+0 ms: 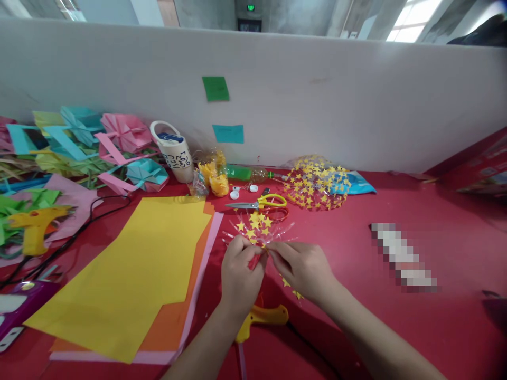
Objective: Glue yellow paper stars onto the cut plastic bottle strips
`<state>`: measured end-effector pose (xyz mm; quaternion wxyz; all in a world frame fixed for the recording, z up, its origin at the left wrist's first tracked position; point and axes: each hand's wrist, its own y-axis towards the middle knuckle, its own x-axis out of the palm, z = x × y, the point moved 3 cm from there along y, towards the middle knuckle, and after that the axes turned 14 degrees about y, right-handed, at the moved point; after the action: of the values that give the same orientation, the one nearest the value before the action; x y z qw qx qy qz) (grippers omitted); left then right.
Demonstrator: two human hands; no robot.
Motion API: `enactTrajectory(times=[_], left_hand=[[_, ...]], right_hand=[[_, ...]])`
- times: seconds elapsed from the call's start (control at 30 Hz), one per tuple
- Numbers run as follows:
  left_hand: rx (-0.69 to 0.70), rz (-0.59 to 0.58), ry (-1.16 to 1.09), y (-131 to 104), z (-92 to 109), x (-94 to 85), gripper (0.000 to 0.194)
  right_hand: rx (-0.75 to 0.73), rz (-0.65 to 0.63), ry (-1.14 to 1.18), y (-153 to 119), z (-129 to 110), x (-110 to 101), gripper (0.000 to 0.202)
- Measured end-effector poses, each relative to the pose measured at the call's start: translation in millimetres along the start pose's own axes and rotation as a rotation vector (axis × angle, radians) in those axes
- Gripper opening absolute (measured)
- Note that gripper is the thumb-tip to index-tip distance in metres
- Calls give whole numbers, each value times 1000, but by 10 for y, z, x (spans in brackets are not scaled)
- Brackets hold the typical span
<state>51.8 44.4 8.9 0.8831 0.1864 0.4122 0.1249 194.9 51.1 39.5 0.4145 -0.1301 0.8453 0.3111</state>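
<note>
Over the desk (348,237), I am gripping the starry clear strips (253,218) in my left hand (241,274), seemingly to steady their base, while my right hand (304,266) is pinching narrowly there, on what I cannot tell, a glue gun (270,315) lying within reach.

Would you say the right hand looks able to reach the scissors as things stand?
Probably yes: the scissors lie beyond the right hand, yellow handle uncovered, though that hand pinches starry strands.
</note>
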Motion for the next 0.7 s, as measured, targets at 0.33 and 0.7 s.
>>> enactTrajectory(times=[0.33,0.7], left_hand=[[-11,-21,-78,2,-5,-10,8],[-5,-40,-62,9,-4,-32,10]], right_hand=[[-157,5,-141,27,-52,8,23],[-198,61,-193,7,-35,26,20]])
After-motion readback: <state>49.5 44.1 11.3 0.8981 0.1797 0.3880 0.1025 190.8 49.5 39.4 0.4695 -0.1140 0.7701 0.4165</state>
